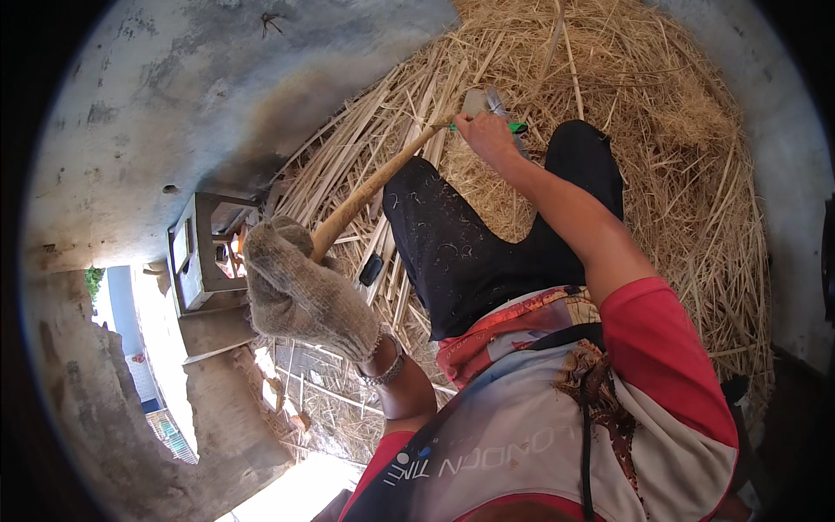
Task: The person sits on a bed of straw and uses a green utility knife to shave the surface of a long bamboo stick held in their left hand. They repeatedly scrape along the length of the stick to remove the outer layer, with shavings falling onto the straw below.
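A thick grey-brown knitted glove covers my left hand (304, 287), which is closed around the near end of a long, tan pole (374, 193), maybe bamboo or cane. The pole slants away to the upper right, past my left knee. At its far end, my bare right hand (489, 137) is closed on a tool with a bright green handle (516, 128). A flat grey piece (476, 103), perhaps a blade, shows just beyond my fingers. My hand hides how the tool meets the pole.
A heap of straw-like shavings and split strips (661, 104) spreads around my legs in dark trousers (474, 270). A small black oblong object (371, 270) lies on strips beside my left thigh. A worn wall (217, 104) curves at the left, with a boxy frame (196, 252) and bright openings below.
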Demonstrator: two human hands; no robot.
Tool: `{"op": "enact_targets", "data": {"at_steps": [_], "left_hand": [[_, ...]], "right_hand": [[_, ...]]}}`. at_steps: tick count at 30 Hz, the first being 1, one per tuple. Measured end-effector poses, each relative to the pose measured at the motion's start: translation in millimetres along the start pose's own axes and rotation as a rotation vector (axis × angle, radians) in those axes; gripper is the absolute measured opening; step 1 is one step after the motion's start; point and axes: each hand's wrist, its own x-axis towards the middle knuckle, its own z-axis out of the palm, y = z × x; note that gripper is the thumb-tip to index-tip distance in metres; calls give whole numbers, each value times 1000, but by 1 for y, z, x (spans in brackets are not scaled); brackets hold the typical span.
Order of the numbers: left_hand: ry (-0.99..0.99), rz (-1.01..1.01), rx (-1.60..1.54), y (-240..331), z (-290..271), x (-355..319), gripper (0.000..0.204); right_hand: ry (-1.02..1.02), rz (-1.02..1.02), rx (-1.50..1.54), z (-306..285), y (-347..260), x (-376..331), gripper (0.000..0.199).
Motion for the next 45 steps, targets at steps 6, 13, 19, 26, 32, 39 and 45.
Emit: {"op": "enact_targets", "data": {"at_steps": [6,13,19,26,32,39,45], "left_hand": [[-48,58,-59,-7,-5,5,57],[92,17,-38,9,-18,5,43],[183,48,82,30,-34,-2,50],[307,25,159,48,-9,-2,49],[282,63,170,43,-12,2,56],[238,55,103,27,-25,11,55],[258,135,89,14,-36,11,52]], "right_hand": [[54,-90,-492,-8,35,18,33],[69,76,774,-56,7,-26,26],[-144,72,929,-136,-48,-75,22],[-132,140,451,13,-20,-60,22],[-197,318,439,30,2,-48,18],[-27,178,816,-63,-46,-47,16],[-86,101,597,-28,-36,-59,16]]}}
